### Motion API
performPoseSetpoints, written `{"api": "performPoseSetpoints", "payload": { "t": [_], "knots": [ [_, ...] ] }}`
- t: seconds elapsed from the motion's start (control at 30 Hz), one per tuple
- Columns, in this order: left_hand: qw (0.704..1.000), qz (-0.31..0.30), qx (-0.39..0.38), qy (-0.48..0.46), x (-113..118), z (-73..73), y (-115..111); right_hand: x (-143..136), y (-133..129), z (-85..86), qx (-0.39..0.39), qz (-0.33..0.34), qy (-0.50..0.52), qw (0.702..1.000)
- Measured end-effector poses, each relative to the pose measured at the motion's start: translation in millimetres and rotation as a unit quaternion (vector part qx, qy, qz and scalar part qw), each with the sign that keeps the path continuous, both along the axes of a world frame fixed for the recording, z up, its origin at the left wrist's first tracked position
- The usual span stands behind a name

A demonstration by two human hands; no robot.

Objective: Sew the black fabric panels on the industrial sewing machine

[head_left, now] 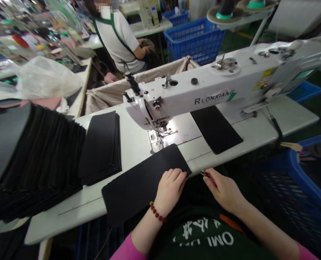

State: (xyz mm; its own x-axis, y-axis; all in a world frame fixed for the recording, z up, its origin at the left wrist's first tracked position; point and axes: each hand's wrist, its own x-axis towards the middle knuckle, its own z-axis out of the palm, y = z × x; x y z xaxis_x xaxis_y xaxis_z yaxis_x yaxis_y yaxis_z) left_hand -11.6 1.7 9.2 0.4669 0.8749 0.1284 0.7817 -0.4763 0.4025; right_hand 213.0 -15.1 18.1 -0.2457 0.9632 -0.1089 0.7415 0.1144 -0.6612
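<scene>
A black panel with rounded corners lies over the front edge of the sewing table, in front of the sewing machine's needle area. My left hand holds its right end, fingers curled over the edge. Just to the right, my right hand pinches a small metal-tipped tool, mostly hidden by the fingers, close to the panel's corner. Another black panel rests under the machine arm. Left of the needle area sits a short stack of black panels.
A tall pile of black pieces fills the left side of the table. Behind the machine are a cloth-lined bin, a blue basket and a seated person. Another blue basket stands at the right.
</scene>
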Motion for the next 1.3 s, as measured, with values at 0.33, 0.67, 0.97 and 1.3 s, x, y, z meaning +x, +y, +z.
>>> {"api": "performPoseSetpoints", "payload": {
  "t": [0.33,0.67,0.97,1.3],
  "knots": [
    [0.995,0.036,-0.05,-0.072,0.8,9.2,-1.7,-13.3,4.9,-4.1,0.013,0.063,-0.046,0.997],
    [0.991,0.011,-0.077,-0.11,-6.5,20.1,-5.1,-22.7,12.5,-11.5,0.045,0.057,-0.109,0.991],
    [0.997,0.01,-0.045,0.061,-163.4,32.5,-68.7,-29.4,32.0,-12.4,0.127,0.148,-0.072,0.978],
    [0.886,0.391,-0.057,-0.241,-198.4,86.3,-102.8,-33.5,52.8,60.2,0.015,0.009,0.201,0.979]
  ]
}}
